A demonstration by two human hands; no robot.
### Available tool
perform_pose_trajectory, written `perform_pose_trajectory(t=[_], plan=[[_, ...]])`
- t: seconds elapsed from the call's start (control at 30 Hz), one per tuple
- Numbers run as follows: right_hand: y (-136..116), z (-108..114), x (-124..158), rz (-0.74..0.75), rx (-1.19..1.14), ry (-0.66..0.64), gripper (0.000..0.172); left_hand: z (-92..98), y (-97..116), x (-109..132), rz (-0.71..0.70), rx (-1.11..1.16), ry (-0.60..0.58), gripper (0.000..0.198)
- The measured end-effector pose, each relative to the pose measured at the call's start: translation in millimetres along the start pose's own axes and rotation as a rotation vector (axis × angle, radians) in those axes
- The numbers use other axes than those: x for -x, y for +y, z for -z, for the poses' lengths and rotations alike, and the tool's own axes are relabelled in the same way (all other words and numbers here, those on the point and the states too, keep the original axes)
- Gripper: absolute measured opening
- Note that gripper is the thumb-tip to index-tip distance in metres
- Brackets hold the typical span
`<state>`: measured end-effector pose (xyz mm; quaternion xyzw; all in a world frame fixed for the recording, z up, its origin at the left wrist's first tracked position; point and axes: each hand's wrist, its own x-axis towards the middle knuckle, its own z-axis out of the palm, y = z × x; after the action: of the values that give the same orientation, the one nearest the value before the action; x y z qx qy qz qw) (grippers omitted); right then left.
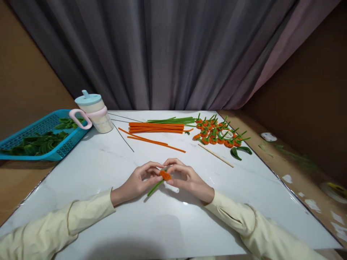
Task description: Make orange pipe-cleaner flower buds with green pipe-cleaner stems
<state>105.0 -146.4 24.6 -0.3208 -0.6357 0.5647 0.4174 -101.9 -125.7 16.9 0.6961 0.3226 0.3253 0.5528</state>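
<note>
Pinching the orange piece (pixel 165 175) from both sides, your left hand (pixel 148 177) and right hand (pixel 183 177) have fingertips closed on it, nearer you than the orange bundle (pixel 156 127). Its green stem (pixel 155 189) points long-axis toward you and leftward, so the left hand is closer to it. Relative to the bundle: wooden stick (pixel 216 155) near-right, loose orange strips (pixel 176 149) just nearer, stemmed orange pieces (pixel 213 139) right, cup (pixel 101 122) left, green stems (pixel 173 120) just beyond.
</note>
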Motion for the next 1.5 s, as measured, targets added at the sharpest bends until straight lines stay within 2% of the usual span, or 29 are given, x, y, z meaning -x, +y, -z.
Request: perform_pose_trajectory(t=[0.13, 0.23, 0.33, 0.43, 0.67, 0.83, 0.97, 1.07, 1.2, 1.37, 1.5], plan=[[-4.9, 1.7, -2.1, -0.155, -0.199, -0.106, 0.015, -1.3, 1.2, 1.7, -0.069, -0.129, 0.051, 0.018], [-5.3, 3.7, -2.8, -0.210, -0.282, -0.160, 0.017, -1.5, 5.5, 3.5, -0.212, -0.296, 0.050, 0.014], [-1.0, 3.9, -2.4, -0.208, -0.354, -0.163, 0.018, -2.3, 9.8, 4.9, -0.390, -0.443, 0.065, 0.013], [3.6, 1.8, -2.1, -0.221, -0.391, -0.130, 0.020, -5.1, 11.0, 5.2, -0.470, -0.539, 0.085, 0.013], [5.1, -3.8, -3.5, -0.262, -0.428, -0.081, 0.025, -11.5, 11.9, 3.1, -0.410, -0.591, 0.111, 0.013], [6.4, -5.2, -3.4, -0.260, -0.468, -0.033, 0.025, -12.1, 14.9, 2.4, -0.306, -0.434, 0.002, 0.022], [8.9, -5.3, -3.7, -0.223, -0.418, 0.002, 0.026, -14.4, 9.7, 3.9, -0.280, -0.439, 0.073, 0.020], [10.8, -4.7, -4.1, -0.223, -0.386, 0.010, 0.027, -15.9, 5.3, 5.2, -0.244, -0.445, 0.078, 0.019], [10.8, -2.7, -4.8, -0.254, -0.376, -0.019, 0.028, -15.2, 3.3, 6.0, -0.255, -0.414, 0.048, 0.019], [10.0, 0.4, -5.2, -0.293, -0.404, -0.124, 0.025, -11.8, 1.3, 6.7, -0.324, -0.376, -0.016, 0.021], [10.3, 0.4, -4.9, -0.307, -0.414, -0.119, 0.026, -9.4, 0.3, 6.1, -0.340, -0.349, -0.040, 0.021]])
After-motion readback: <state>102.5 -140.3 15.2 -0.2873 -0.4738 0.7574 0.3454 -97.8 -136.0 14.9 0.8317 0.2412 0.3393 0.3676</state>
